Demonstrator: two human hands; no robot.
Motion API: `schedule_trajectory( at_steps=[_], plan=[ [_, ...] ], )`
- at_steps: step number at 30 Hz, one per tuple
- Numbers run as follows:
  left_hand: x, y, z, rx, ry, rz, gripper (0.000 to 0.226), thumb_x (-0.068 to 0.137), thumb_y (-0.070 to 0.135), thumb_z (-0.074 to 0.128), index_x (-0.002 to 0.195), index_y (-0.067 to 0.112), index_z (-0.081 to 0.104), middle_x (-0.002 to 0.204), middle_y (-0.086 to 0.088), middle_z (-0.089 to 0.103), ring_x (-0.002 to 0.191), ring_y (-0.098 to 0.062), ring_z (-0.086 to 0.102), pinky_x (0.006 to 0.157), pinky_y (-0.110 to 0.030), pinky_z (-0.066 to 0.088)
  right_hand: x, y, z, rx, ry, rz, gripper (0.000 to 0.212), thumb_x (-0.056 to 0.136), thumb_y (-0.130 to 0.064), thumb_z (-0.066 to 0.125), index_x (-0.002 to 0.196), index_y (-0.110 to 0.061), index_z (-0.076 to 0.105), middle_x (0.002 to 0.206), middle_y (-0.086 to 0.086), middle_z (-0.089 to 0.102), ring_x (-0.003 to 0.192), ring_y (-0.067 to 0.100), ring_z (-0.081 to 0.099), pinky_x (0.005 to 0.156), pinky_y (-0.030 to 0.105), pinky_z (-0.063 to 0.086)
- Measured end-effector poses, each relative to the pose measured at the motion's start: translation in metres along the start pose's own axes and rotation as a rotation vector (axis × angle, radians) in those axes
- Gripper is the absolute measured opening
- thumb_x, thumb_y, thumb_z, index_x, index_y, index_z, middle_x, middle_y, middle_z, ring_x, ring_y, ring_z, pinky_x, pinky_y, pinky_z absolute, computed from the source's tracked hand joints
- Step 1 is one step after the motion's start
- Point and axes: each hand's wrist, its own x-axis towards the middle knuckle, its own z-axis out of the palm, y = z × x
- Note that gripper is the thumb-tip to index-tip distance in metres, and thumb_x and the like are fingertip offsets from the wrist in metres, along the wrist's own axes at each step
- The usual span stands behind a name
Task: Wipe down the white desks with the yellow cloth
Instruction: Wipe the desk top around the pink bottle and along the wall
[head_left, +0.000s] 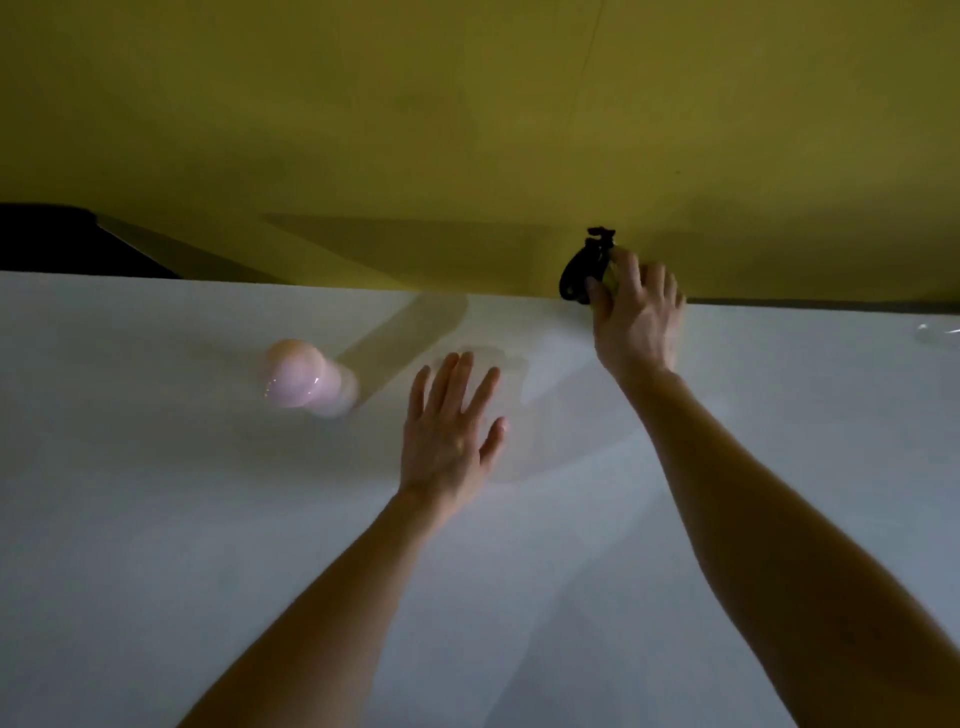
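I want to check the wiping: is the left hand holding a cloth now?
No, the left hand is open, fingers spread over the white desk, holding nothing.

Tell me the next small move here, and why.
Probably lift the black object clear of the far edge of the desk: the right hand grips it, the left hand hovers open and empty, and no cloth is in view.

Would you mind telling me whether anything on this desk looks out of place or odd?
The pink object left of the left hand looks tipped and smeared, as if rolling on the white desk; blur hides what it is.
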Motion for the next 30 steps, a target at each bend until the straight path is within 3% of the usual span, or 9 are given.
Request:
schedule_trajectory(
  at_steps=[3, 5, 8, 10, 14, 19, 21, 26, 30],
  plan=[
    [-0.004, -0.002, 0.009, 0.001, 0.024, 0.049, 0.065, 0.108, 0.050, 0.053, 0.164, 0.018, 0.048, 0.175, -0.019, 0.034, 0.163, -0.039, 0.031, 0.130, -0.060, 0.028, 0.019, -0.003, 0.010, -0.190, -0.170, -0.149, 0.053, 0.108, -0.061, 0.036, 0.150, -0.031, 0.052, 0.116, 0.016, 0.067, 0.102, 0.040, 0.066, 0.095, 0.052, 0.047],
    [-0.004, -0.003, 0.011, -0.003, 0.060, 0.043, 0.064, 0.107, 0.048, 0.056, 0.163, 0.017, 0.050, 0.174, -0.019, 0.035, 0.162, -0.039, 0.032, 0.130, -0.060, 0.028, 0.025, -0.023, 0.019, -0.216, -0.240, -0.177, 0.053, 0.109, -0.062, 0.027, 0.139, -0.031, 0.057, 0.114, 0.013, 0.071, 0.100, 0.038, 0.068, 0.095, 0.051, 0.046],
    [-0.003, -0.002, 0.010, -0.001, 0.085, 0.022, 0.064, 0.105, 0.046, 0.058, 0.162, 0.017, 0.052, 0.174, -0.019, 0.037, 0.161, -0.040, 0.035, 0.128, -0.061, 0.030, 0.034, -0.086, 0.037, -0.159, -0.402, -0.281, 0.055, 0.109, -0.064, 0.023, 0.118, -0.027, 0.063, 0.106, 0.010, 0.073, 0.091, 0.034, 0.069, 0.083, 0.045, 0.048],
    [-0.002, -0.005, 0.009, 0.000, 0.079, 0.027, 0.065, 0.106, 0.046, 0.058, 0.163, 0.019, 0.050, 0.175, -0.017, 0.036, 0.162, -0.039, 0.034, 0.128, -0.060, 0.031, 0.035, -0.123, 0.046, -0.101, -0.484, -0.353, 0.053, 0.111, -0.064, 0.027, 0.118, -0.028, 0.065, 0.105, 0.006, 0.073, 0.088, 0.032, 0.066, 0.073, 0.040, 0.042],
    [-0.004, -0.007, 0.011, -0.013, 0.087, 0.027, 0.063, 0.105, 0.043, 0.059, 0.163, 0.018, 0.052, 0.173, -0.018, 0.037, 0.161, -0.040, 0.035, 0.127, -0.062, 0.032, 0.028, -0.079, 0.040, -0.021, -0.380, -0.415, 0.055, 0.107, -0.071, 0.033, 0.119, -0.029, 0.065, 0.101, 0.005, 0.071, 0.088, 0.036, 0.068, 0.074, 0.040, 0.048],
    [0.000, -0.006, 0.011, 0.004, 0.047, 0.031, 0.066, 0.107, 0.046, 0.054, 0.167, 0.021, 0.045, 0.175, -0.019, 0.034, 0.163, -0.041, 0.031, 0.129, -0.062, 0.029, 0.035, 0.055, 0.000, -0.167, -0.190, -0.168, 0.061, 0.106, -0.070, 0.033, 0.111, -0.021, 0.069, 0.095, 0.010, 0.071, 0.086, 0.038, 0.067, 0.085, 0.044, 0.048],
    [0.001, -0.004, 0.011, 0.006, 0.048, 0.021, 0.066, 0.106, 0.046, 0.055, 0.166, 0.020, 0.045, 0.175, -0.019, 0.033, 0.163, -0.041, 0.031, 0.129, -0.062, 0.028, 0.032, 0.028, 0.003, -0.239, -0.210, -0.115, 0.060, 0.107, -0.069, 0.032, 0.105, -0.023, 0.070, 0.097, 0.011, 0.071, 0.091, 0.034, 0.067, 0.091, 0.045, 0.043],
    [0.003, -0.001, 0.006, 0.010, 0.059, 0.014, 0.064, 0.107, 0.046, 0.055, 0.164, 0.019, 0.049, 0.175, -0.018, 0.034, 0.162, -0.040, 0.033, 0.129, -0.061, 0.029, 0.027, -0.128, 0.044, -0.127, -0.464, -0.339, 0.059, 0.109, -0.072, 0.023, 0.108, -0.034, 0.068, 0.104, 0.005, 0.073, 0.096, 0.029, 0.068, 0.089, 0.044, 0.039],
    [0.002, 0.000, 0.007, -0.010, 0.112, 0.029, 0.062, 0.104, 0.042, 0.060, 0.161, 0.019, 0.054, 0.173, -0.018, 0.039, 0.160, -0.040, 0.038, 0.127, -0.061, 0.032, 0.027, -0.101, 0.039, -0.086, -0.481, -0.413, 0.056, 0.107, -0.074, 0.031, 0.111, -0.031, 0.067, 0.106, 0.006, 0.073, 0.096, 0.034, 0.070, 0.080, 0.038, 0.041]
  ],
)
